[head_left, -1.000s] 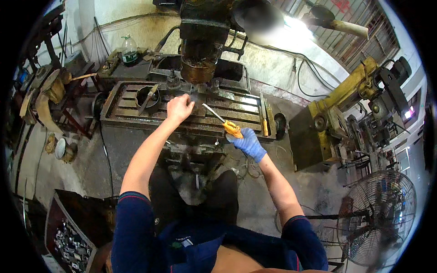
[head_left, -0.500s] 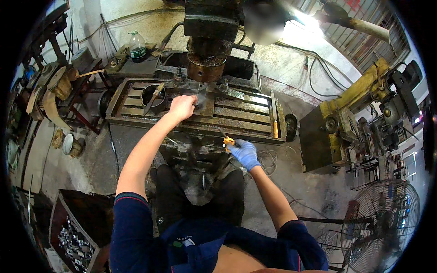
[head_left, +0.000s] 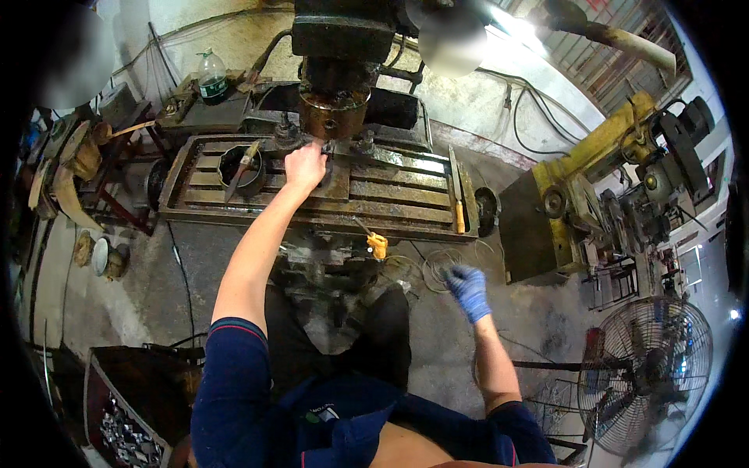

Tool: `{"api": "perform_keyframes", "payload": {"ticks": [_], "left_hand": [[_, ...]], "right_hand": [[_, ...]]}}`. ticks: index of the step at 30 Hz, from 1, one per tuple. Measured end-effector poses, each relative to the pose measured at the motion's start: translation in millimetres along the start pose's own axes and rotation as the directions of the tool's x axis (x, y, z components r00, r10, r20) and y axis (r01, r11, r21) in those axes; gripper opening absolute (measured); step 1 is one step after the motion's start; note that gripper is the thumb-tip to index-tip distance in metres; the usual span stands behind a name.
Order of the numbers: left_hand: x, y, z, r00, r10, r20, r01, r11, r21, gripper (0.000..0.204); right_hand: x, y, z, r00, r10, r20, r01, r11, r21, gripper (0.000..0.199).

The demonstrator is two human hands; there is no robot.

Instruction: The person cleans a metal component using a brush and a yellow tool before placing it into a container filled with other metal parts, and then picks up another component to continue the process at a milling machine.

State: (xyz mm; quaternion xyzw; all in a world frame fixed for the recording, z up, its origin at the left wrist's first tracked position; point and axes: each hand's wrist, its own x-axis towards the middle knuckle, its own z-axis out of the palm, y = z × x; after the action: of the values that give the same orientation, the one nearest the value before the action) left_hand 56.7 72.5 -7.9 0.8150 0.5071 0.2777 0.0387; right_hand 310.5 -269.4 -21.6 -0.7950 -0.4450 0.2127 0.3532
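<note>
While the left hand (head_left: 305, 166) is stretched far out and rests on the metal part (head_left: 337, 148) at the back of the machine table (head_left: 390, 191), the right hand (head_left: 468, 290) hangs lower down, off the table, over the floor (head_left: 538, 327). The left hand is bare. Its fingers curl over the part and press on it, just under the big round machine head (head_left: 335, 109). I cannot tell if it grips the part tight or only leans on it.

The right hand wears a blue glove. It is loose and half open, and it holds nothing.

Between the two hands lies a screwdriver (head_left: 371, 238) with a yellow handle. It sits at the front edge of the table. Its yellow end points down toward the person, and its thin metal end points up and to the left, toward the table's middle. So its long side runs on a slant.

From the right hand, the screwdriver is up and to the left, near but not touching. From the left hand, it is down and to the right, farther off. The right hand is the closer one, and the yellow handle is the end that faces it.

A dark cup (head_left: 240, 165) with a tool in it stands on the table left of the left hand. A long file (head_left: 456, 195) lies at the right end of the table.
</note>
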Motion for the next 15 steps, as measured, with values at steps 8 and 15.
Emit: {"api": "perform_keyframes", "payload": {"ticks": [8,15], "left_hand": [[10.5,-2.2,-10.9,0.983,-0.145,0.116,0.156,0.984,-0.090,0.034],[14.7,-1.5,-4.9,0.981,-0.135,0.136,0.153,0.979,-0.132,0.034]], "right_hand": [[104.5,-176.7,-190.9,0.502,-0.652,-0.568,0.377,0.757,-0.534,0.035],[80.1,-331.1,-242.4,0.384,-0.794,-0.472,0.845,0.095,0.527,0.039]]}}
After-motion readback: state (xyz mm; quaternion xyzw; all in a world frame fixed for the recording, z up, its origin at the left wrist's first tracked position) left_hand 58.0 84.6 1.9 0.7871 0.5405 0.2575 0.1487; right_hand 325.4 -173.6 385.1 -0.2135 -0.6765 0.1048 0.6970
